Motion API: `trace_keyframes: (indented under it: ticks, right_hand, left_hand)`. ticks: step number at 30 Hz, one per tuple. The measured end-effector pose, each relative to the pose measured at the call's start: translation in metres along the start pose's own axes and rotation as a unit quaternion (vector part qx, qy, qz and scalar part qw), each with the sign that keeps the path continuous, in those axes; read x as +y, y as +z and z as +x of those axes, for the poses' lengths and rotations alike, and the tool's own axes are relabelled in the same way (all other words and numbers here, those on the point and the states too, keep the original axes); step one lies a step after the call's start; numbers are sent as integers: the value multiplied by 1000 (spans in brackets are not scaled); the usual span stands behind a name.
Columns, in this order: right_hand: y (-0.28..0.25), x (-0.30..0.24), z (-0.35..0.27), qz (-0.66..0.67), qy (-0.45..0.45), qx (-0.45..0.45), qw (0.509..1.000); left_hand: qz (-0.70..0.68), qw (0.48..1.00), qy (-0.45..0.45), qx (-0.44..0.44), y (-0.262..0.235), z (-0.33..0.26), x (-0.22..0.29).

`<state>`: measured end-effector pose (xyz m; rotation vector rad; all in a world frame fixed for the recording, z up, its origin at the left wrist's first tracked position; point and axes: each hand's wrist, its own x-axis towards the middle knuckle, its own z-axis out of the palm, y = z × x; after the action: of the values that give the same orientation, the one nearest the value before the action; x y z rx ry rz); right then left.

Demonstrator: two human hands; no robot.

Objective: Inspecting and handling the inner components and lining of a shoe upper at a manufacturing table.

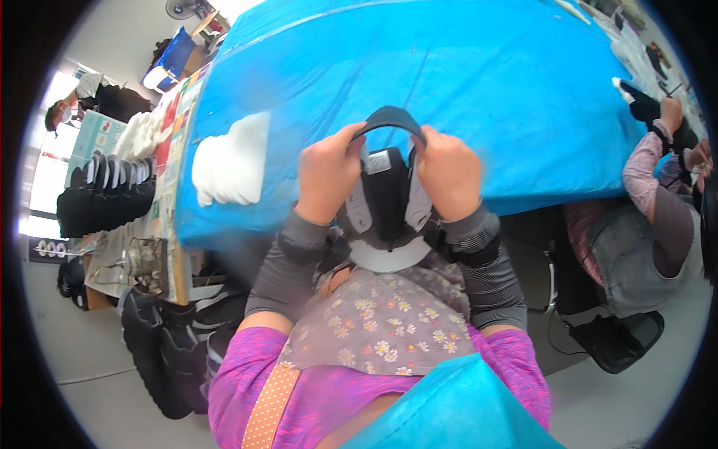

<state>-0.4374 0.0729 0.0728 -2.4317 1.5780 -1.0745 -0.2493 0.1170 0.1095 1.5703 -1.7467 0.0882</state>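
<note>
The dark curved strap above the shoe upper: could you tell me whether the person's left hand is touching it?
Touching. The head view shows the left hand pinching one end of the dark curved strap, while the right hand grips the other end.

Desk (464, 82), upper centre of the frame: covered in plain bright blue sheeting. Stack of pads (233, 159), left of centre: plain white. Shoe upper (387, 191), centre: black with grey side panels and a white lower edge. Sleeves (288, 266), lower centre: dark grey with fine stripes, over magenta. Apron (381, 325), lower centre: grey-brown, printed with small white and orange flowers. Row of black pieces (105, 196), left edge: black with white edges.
</note>
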Motion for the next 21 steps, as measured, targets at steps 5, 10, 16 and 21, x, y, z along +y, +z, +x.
trace_keyframes:
  ticks: [5, 10, 16, 21]
  right_hand:
    - [9, 3, 4, 46, 2, 29, 999]
    - [8, -3, 10, 44, -24, 22, 999]
    - [6, -5, 22, 100, -187, 143, 967]
    - [5, -13, 23, 102, -196, 110, 969]
  left_hand:
    - [18, 999, 45, 5, 1, 4, 7]
    - [33, 991, 112, 65, 4, 7, 1]
    - [26, 986, 155, 62, 2, 6, 7]
    - [8, 989, 143, 31, 3, 4, -6]
